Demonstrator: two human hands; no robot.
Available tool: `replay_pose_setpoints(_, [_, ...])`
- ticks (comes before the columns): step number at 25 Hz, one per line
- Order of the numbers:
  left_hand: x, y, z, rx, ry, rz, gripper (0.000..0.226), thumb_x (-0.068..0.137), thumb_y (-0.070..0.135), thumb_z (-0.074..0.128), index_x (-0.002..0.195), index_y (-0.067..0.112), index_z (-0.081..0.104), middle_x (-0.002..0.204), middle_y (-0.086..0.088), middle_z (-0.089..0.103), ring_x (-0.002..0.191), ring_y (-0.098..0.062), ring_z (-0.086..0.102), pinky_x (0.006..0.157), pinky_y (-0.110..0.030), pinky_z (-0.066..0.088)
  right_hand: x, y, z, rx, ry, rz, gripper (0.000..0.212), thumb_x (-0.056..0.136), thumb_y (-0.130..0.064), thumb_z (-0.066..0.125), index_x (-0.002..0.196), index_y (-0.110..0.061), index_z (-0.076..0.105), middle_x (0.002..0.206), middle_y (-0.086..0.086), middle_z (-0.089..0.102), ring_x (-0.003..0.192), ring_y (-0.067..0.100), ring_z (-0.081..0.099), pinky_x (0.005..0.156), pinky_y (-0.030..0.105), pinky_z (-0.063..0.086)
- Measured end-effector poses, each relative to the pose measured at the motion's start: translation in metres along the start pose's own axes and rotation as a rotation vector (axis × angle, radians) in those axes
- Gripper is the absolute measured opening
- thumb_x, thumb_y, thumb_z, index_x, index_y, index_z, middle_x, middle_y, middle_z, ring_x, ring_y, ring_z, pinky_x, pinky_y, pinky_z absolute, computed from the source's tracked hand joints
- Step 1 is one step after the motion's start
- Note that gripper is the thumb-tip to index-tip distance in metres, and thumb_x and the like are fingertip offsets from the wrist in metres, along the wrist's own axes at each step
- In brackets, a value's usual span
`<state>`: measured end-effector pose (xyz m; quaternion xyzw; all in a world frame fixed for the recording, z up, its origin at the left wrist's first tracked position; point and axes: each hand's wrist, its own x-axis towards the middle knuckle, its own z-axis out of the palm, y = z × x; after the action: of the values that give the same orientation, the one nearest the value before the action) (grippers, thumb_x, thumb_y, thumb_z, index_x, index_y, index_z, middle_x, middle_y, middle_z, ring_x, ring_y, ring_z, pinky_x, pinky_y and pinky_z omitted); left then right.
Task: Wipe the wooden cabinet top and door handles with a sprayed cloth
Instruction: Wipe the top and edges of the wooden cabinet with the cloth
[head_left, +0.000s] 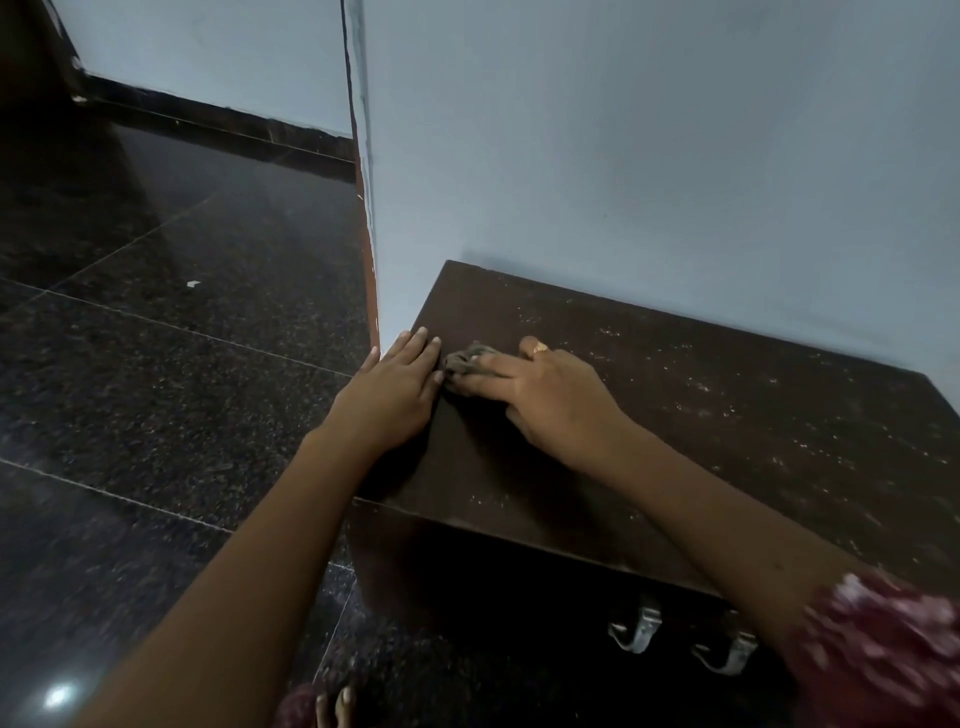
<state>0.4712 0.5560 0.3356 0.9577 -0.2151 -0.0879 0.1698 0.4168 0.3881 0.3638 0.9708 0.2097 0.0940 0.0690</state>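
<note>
Cloth: small grey wad at mid-frame, pressed onto the cabinet top near its left edge.
Right hand: fingers flat, pinning the cloth down.
Left hand: spread flat on the left edge, fingertips touching the cloth.
Handles: two metal ones, lower right, untouched.

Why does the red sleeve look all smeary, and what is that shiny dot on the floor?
In the head view, the red patterned sleeve is blurred, probably from motion close to the camera; the bright dot is glare, probably a lamp, on the polished dark granite floor.
</note>
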Motion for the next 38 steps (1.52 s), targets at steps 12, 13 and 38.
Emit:
replay_pose_setpoints(12, [0.002,0.009,0.001,0.107,-0.045,-0.042,0.061,0.1,0.041,0.021,0.151,0.016,0.0,0.161,-0.003,-0.008,0.149,-0.016,-0.008,0.121,-0.035,-0.002,0.1,0.081,0.016,0.163,-0.241,0.422,0.041,0.091,-0.007,0.045,0.129,-0.022,0.052,0.131,0.017,0.052,0.113,0.034,0.053,0.094,0.039,0.044])
replay_pose_setpoints(13, [0.001,0.01,0.002,0.115,-0.049,-0.043,0.061,0.1,0.041,0.02,0.151,0.016,-0.001,0.161,-0.003,-0.008,0.149,-0.016,-0.008,0.121,-0.035,-0.001,0.091,0.076,0.015,0.135,-0.229,0.423,0.044,0.09,-0.004,0.046,0.129,-0.022,0.052,0.129,0.017,0.053,0.111,0.034,0.055,0.093,0.039,0.046])
replay_pose_setpoints(38, [-0.015,0.018,0.003,0.061,-0.062,-0.017,0.058,0.101,0.035,0.025,0.151,0.012,0.007,0.162,-0.005,-0.003,0.149,-0.019,-0.005,0.12,-0.041,-0.003,-0.09,-0.045,-0.04,0.277,-0.184,0.302,0.056,0.093,-0.009,0.035,0.142,-0.034,0.027,0.157,-0.007,0.02,0.142,0.019,0.02,0.107,0.037,0.035])
